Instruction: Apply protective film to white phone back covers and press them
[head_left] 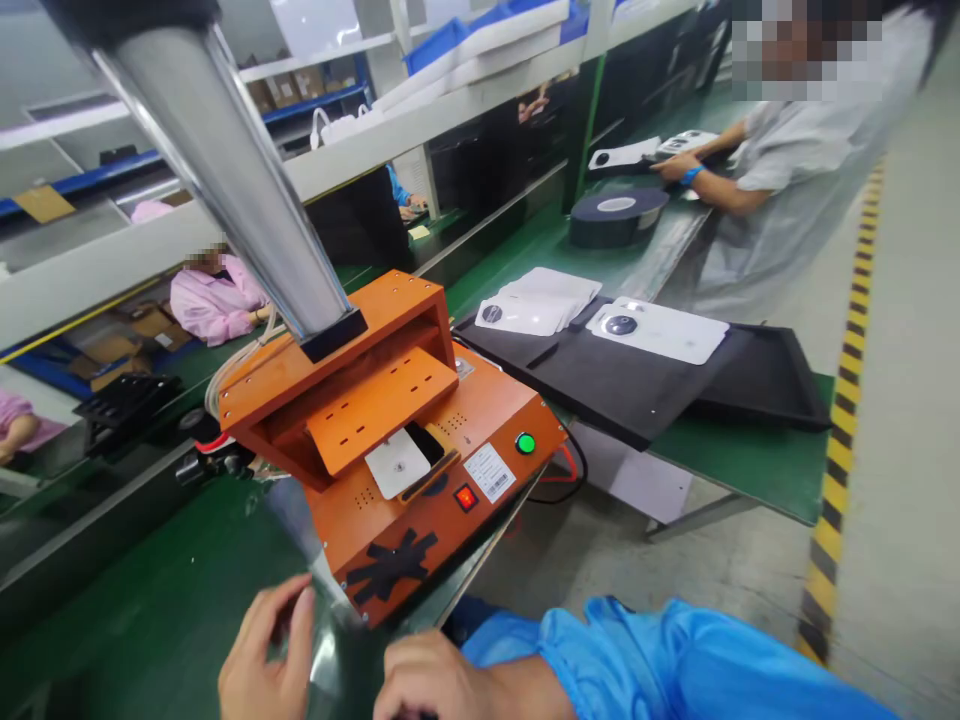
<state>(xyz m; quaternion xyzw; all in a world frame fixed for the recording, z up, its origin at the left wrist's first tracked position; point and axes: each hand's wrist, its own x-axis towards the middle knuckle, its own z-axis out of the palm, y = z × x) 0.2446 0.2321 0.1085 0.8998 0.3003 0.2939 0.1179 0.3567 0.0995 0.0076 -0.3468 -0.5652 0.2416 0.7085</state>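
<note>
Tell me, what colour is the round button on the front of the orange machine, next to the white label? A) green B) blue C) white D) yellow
A: the round button on the orange machine glows green, just right of the white label; the small square switch left of the label is red.

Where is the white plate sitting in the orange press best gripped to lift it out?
Probably by the near corner of the white plate, coming from the front, operator's side. That end juts out from under the orange upper platen, which covers its back; a black-edged lip flanks its right side.
</note>
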